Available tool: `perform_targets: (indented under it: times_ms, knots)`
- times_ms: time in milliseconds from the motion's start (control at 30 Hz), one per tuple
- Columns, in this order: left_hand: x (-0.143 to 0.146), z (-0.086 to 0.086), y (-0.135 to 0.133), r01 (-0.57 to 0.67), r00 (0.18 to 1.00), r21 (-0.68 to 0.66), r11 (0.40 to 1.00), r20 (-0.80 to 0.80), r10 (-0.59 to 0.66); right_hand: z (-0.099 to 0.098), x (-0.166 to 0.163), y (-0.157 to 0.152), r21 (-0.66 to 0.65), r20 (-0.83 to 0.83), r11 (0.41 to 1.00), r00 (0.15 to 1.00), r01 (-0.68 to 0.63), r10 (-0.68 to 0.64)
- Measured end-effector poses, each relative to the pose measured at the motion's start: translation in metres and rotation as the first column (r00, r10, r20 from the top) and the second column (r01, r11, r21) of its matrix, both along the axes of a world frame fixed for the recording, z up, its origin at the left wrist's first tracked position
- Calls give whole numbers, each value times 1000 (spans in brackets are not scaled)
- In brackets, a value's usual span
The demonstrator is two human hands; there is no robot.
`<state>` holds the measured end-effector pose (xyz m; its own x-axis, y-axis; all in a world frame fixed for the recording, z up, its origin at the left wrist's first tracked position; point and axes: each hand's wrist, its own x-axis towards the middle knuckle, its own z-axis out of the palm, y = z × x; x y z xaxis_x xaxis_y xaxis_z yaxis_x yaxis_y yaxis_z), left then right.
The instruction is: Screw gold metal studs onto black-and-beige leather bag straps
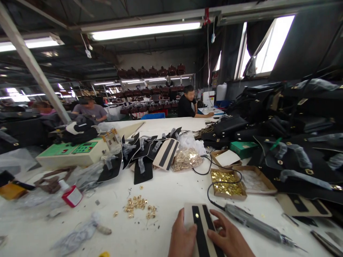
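At the bottom middle, both my hands rest on a cream piece with two black stripes [199,217] lying flat on the white table. A small gold stud sits on its upper end. My left hand [182,237] presses its left edge with fingers together. My right hand [227,237] lies on its right side with fingers bent over the edge. Loose gold studs [138,206] are scattered just left of it. A grey electric screwdriver [254,225] with a black cable lies right of my right hand.
A cardboard box of gold fittings [227,184] and a bag of them [187,159] sit ahead. Black and cream striped pieces [150,151] fan out mid-table. A green-topped machine [72,151] stands at left, black bags [292,117] pile at right. Other people sit at the far end.
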<state>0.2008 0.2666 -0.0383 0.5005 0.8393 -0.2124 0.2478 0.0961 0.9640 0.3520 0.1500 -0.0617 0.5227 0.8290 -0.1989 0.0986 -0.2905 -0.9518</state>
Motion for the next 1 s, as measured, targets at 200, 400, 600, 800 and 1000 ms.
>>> perform_targets:
  times_ms: [200, 400, 600, 800, 1000]
  knots:
    - [1, -8, -2, -10, 998, 97, 995, -63, 16, 16, 1, -27, -36, -67, 986, 985, -163, 161]
    - [6, -5, -1, -3, 999, 143, 990, -31, 8, 29, -6, -33, 65, -131, 994, 987, -82, 90]
    - [13, 3, 1, 44, 992, 177, 983, -125, -22, 29, -5, -35, 45, 20, 998, 999, -37, 37]
    - [14, 6, -3, 70, 956, 286, 956, -294, 18, 32, -1, -52, 7, 263, 1000, 965, 13, -15]
    - [10, 4, -14, 159, 946, 402, 902, -322, -23, 31, 32, -98, 22, 478, 990, 868, 141, -134]
